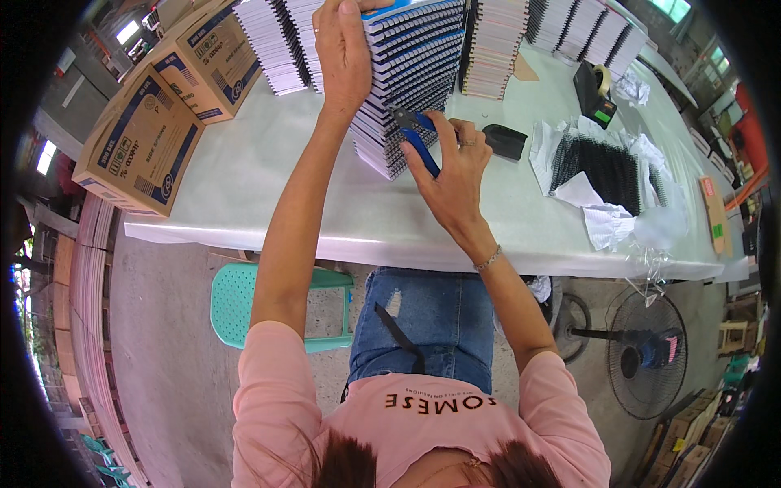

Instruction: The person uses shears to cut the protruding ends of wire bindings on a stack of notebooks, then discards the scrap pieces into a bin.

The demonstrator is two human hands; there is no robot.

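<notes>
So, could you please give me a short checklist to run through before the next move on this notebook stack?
1. Left hand on the spiral-bound notebook stack: ok, at its upper left.
2. Right hand holding the blue-handled pliers: ok.
3. Pliers' head touching a coil: cannot tell; it is at the stack, but contact is unclear.
4. Coil ends trimmed: cannot tell, too small.
5. Space beside the right hand free: not ok, a black scoop-shaped item lies close by.
6. Loose black coils on the table: ok.
</notes>
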